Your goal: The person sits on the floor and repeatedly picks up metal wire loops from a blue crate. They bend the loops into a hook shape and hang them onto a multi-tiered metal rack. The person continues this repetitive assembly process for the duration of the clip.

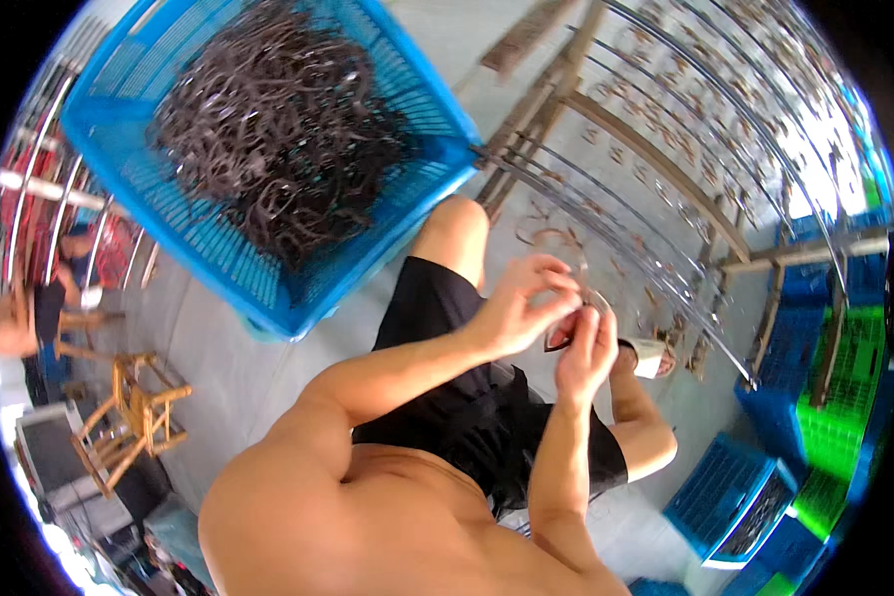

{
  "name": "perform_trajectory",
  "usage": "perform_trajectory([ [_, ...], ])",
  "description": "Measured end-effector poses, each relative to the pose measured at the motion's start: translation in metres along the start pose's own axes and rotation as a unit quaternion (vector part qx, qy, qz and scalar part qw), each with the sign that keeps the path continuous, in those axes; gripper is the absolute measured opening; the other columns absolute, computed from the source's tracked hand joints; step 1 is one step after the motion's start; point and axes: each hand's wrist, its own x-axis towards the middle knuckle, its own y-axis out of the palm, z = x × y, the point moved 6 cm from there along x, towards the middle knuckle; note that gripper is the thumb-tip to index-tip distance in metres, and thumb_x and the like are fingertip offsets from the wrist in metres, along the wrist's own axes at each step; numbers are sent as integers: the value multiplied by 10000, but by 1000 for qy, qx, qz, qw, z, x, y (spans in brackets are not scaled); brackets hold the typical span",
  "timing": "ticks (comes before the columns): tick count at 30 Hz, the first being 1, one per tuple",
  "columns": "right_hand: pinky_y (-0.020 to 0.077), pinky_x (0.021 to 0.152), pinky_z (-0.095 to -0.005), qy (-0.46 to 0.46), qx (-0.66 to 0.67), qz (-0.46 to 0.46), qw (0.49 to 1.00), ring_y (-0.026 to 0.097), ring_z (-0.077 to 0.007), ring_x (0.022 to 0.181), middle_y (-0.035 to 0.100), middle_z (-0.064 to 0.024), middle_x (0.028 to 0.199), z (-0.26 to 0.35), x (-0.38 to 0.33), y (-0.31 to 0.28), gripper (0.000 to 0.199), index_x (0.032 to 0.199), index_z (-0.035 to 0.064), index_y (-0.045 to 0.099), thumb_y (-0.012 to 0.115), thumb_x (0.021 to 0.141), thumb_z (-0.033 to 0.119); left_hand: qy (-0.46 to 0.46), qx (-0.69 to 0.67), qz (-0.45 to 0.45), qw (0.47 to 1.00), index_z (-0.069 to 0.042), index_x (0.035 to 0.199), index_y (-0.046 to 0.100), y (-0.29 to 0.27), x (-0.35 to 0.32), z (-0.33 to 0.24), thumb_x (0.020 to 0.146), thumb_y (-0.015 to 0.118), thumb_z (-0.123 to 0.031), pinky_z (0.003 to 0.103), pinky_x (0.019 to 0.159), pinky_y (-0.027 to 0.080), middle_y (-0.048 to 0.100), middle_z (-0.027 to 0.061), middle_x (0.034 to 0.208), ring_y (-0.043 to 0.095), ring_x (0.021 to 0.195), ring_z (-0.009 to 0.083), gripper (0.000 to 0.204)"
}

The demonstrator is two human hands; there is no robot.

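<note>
My left hand (528, 306) and my right hand (586, 360) meet in front of my lap, fingertips pinched close together. Between them they hold a small, thin curved piece (558, 336), dark reddish brown and shiny; its exact kind cannot be made out, and fingers cover part of it. A large blue plastic basket (194, 260) stands ahead to the left, heaped with tangled dark, glossy curved strips (268, 129). Just beyond my hands runs a rack of thin metal rods (646, 263), with many small curved pieces hanging along it.
Wooden bars (666, 164) frame the rack on the right. Blue crates (730, 497) and green crates (844, 397) are stacked at the right. A bamboo stool (134, 412) stands at the left, near another person (15, 323) by more racks.
</note>
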Motion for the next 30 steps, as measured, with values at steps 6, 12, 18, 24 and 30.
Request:
perform_trajectory([
  [6, 270, 405, -219, -127, 95, -192, 969, 345, -66, 448, 402, 16, 576, 47, 9, -141, 167, 798, 54, 486, 475, 944, 134, -83, 476, -130, 866, -37, 1102, 561, -154, -4, 18, 732, 634, -39, 435, 874, 429, 607, 161, 993, 543, 1002, 365, 377],
  [12, 273, 355, -226, -244, 137, -497, 822, 311, -59, 392, 358, 35, 520, 106, -7, -359, 134, 931, 80, 561, 529, 929, 211, -280, 616, 47, 735, -197, 1403, 240, -257, -85, 112, 766, 652, -45, 495, 982, 335, 351, 189, 1390, 388, 1221, 410, 773],
  [18, 242, 333, -235, -124, 211, -437, 866, 333, -80, 376, 389, 18, 520, 44, 45, -402, 150, 973, 37, 584, 519, 909, 156, -258, 714, 67, 648, -82, 1158, 464, -252, -37, 91, 851, 544, -73, 464, 783, 446, 609, 235, 1016, 583, 929, 403, 317],
  [24, 263, 320, -219, -85, 226, -420, 875, 344, -63, 381, 419, 26, 539, 42, 59, -384, 112, 918, 44, 576, 508, 909, 133, -277, 590, -93, 752, -38, 1130, 456, -292, -13, 68, 909, 443, -75, 398, 799, 429, 580, 184, 1022, 570, 919, 332, 224],
  [30, 258, 333, -212, -113, 184, -409, 887, 337, -47, 395, 416, 46, 557, 47, 59, -381, 130, 862, 42, 573, 520, 913, 148, -325, 300, -161, 882, -14, 1294, 401, -267, -11, 65, 915, 406, -4, 225, 625, 425, 551, 105, 1166, 547, 835, 131, 380],
])
